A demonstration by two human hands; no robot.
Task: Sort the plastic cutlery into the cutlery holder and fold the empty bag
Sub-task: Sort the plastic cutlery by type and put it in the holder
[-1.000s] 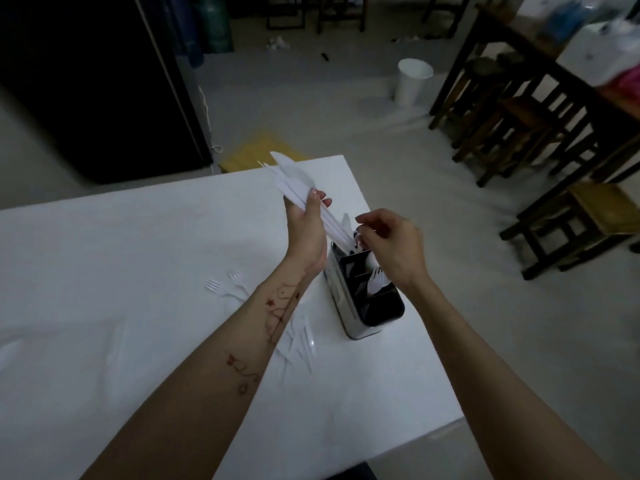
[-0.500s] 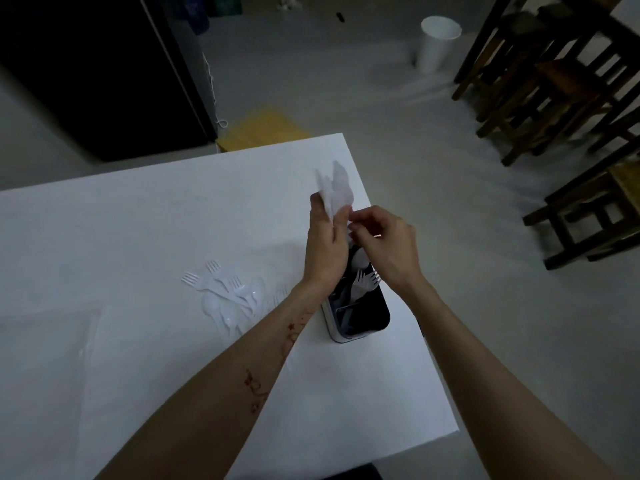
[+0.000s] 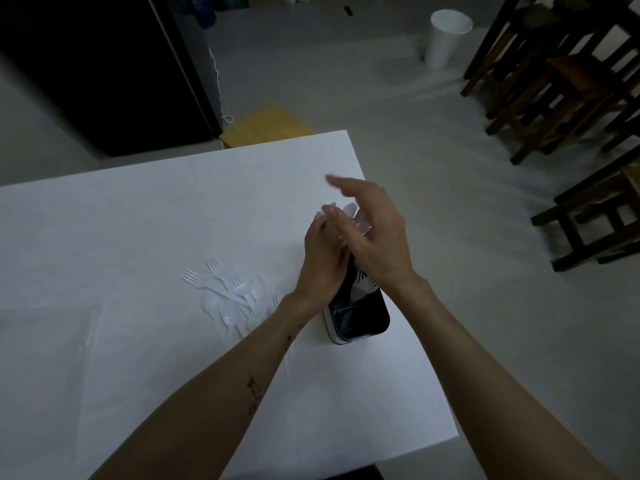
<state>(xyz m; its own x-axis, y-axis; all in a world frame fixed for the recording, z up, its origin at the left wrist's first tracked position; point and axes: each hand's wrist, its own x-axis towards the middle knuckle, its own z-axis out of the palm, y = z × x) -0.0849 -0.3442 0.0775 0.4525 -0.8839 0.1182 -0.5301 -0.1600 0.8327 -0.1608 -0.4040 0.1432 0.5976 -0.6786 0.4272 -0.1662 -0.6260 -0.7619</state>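
Loose cutlery (image 3: pixel 230 294): white plastic forks and spoons, heaped on the table left of the holder, still unsorted. A clear bag is faintly suggested at the near left of the table; it cannot be told for certain.

Left hand (image 3: pixel 323 261): curled round a bundle of knives (image 3: pixel 349 216) directly above the holder's far end. A second ago the bundle was held high and slanted up to the left; it is now brought upright, with only the tips seen past the fingers.

Cutlery holder (image 3: pixel 358 320): dark, divided, white-based, set near the table's right edge. A fork is already lodged in its far compartment.

Right hand (image 3: pixel 375 237): half a second ago pinched at the bundle; now released, fingers straight and blurred, nothing held, laid across the left hand. The knives are judged to be on the point of being dropped in; forks and spoons remain to be sorted, the bag to be folded.

Table (image 3: pixel 138 209): white cloth.

Room: dark cabinet far left, yellow mat (image 3: pixel 266 128), grey floor, white bin (image 3: pixel 446 38), dark wooden chairs (image 3: pixel 561 81) far right.
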